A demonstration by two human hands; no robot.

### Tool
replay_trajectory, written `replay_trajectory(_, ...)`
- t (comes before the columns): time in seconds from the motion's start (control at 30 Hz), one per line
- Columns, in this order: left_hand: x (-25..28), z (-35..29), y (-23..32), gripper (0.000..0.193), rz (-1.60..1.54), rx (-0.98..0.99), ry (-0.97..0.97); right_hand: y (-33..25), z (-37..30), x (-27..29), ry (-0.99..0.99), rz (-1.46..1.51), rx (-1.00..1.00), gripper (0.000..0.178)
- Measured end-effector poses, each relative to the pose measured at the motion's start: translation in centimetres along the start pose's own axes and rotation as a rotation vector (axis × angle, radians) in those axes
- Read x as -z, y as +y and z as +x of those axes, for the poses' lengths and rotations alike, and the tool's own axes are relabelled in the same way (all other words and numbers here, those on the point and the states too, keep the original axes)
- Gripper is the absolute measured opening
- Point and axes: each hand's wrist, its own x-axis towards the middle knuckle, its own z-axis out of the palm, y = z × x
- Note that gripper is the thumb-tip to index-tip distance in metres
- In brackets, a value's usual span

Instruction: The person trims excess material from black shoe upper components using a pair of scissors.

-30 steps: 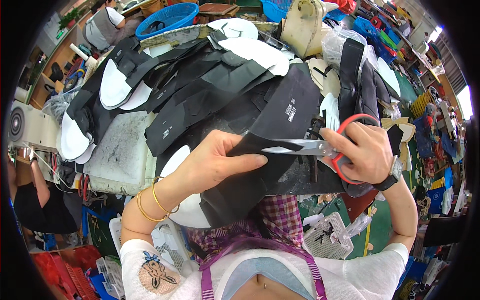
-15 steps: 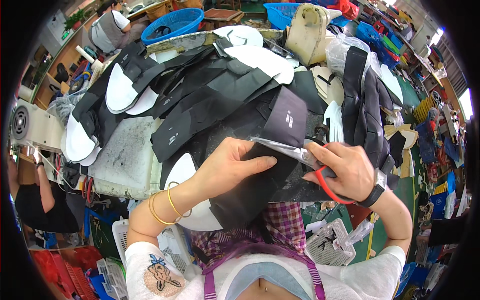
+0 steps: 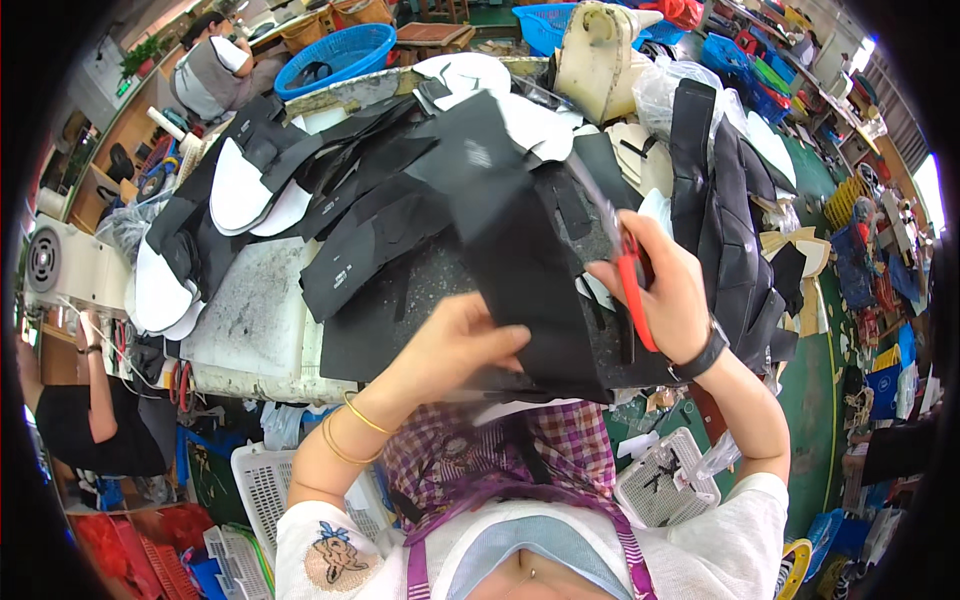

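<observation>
My left hand (image 3: 468, 345) grips the near part of a long black sheet piece (image 3: 530, 290), its thumb lying over the left edge. The far end of that piece is smeared by motion and reaches over the worktable toward a white cut piece (image 3: 535, 125). To the right, my right hand (image 3: 665, 285) is closed round the red handles of a pair of scissors (image 3: 632, 290). The blades point away from me, apart from the held piece; whether they are spread I cannot tell. A sliver of white edge shows beneath the near end of the black piece.
Layered black pieces (image 3: 375, 240) and white rounded pieces (image 3: 240, 185) cover the worktable. Folded black pieces (image 3: 695, 180) stack at the right. A pale slab (image 3: 250, 310) lies left. Beyond are a blue basket (image 3: 340, 55) and a seated person (image 3: 215, 70). White crates (image 3: 265, 490) stand below.
The scissors have come off the black piece and swung to point away from me. The black piece has swept up and left. The white piece by my left forearm no longer shows there.
</observation>
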Motion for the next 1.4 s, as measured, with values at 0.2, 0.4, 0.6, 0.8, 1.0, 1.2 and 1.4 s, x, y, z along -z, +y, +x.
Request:
replay_trajectory(0.2,0.3,0.3,1.0,0.025,-0.161,-0.182,0.171,0.1,-3.4,2.8,-0.061,-0.629,0.233,0.046)
replay_trajectory(0.4,0.1,-0.2,1.9,0.03,-0.166,-0.212,0.103,0.7,-2.9,3.3,-0.013,-0.711,0.256,0.052)
replay_trajectory(0.6,0.2,-0.1,2.1,0.026,-0.143,-0.151,0.12,0.6,-2.3,3.7,-0.005,-0.784,0.326,0.055)
replay_trajectory(0.8,0.5,-0.2,2.6,0.019,-0.139,-0.136,0.109,1.5,-1.4,4.7,-0.03,-0.736,0.468,0.053)
replay_trajectory(1.0,0.8,-0.7,3.2,0.021,-0.041,-0.147,0.037,1.1,-1.1,5.4,-0.134,-0.619,0.53,0.047)
replay_trajectory(1.2,0.5,-0.5,4.6,0.024,0.078,-0.08,0.012,0.1,-0.3,4.7,-0.076,-0.663,0.552,0.047)
replay_trajectory(1.4,-0.1,0.1,5.1,0.021,0.076,-0.134,-0.06,0.2,0.4,4.5,-0.043,-0.68,0.586,0.044)
